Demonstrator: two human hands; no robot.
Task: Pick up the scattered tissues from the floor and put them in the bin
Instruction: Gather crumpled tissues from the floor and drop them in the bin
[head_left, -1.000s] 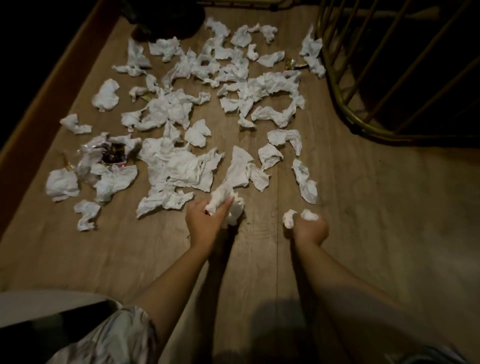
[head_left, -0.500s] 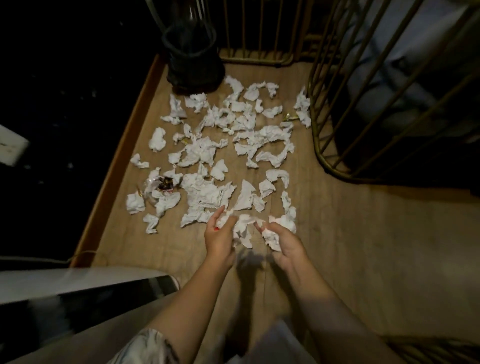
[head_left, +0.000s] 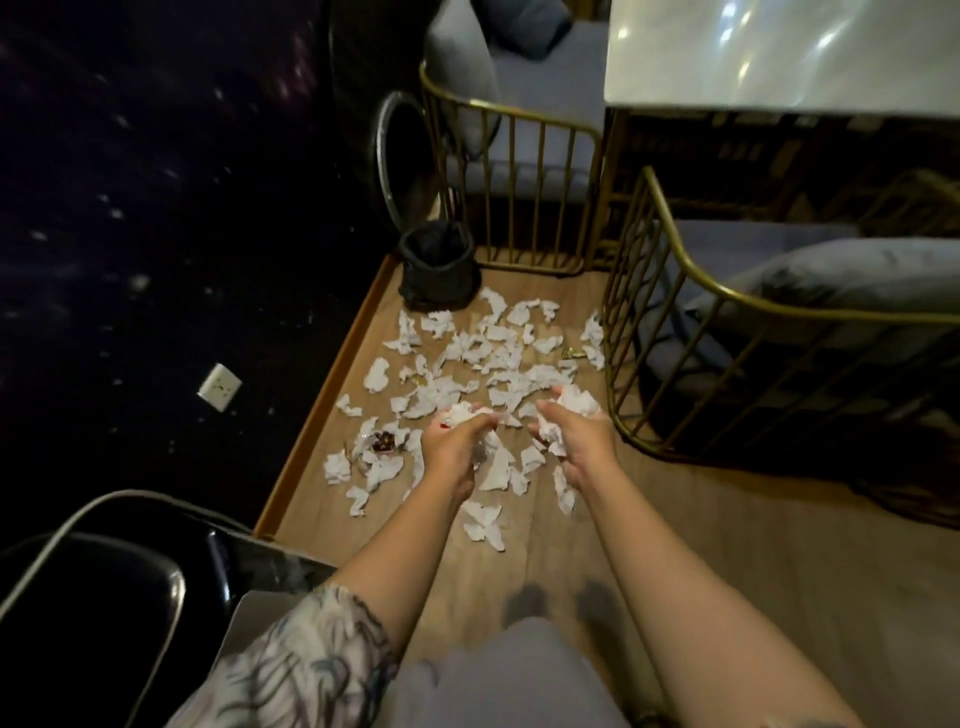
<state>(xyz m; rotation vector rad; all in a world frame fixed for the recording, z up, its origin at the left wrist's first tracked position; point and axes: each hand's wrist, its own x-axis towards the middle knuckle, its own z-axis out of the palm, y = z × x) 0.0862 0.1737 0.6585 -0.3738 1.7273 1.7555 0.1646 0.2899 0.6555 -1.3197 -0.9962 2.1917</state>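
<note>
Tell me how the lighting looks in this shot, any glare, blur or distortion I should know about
Head view: dim and warm overall; the left wall is nearly black. Strong glare washes the white tabletop at upper right. Wide-angle bending curves the gold chair frame. The feet near the bottom are soft smudges. White tissues stand out brightly on the wooden floor; the black bin shows little detail.

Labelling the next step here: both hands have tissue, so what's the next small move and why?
Probably carry both handfuls forward to the black bin. The left hand and right hand each grip crumpled white tissues, seemingly full, and the bin stands open at the far end of the wooden floor, beyond the scattered tissues.
</note>
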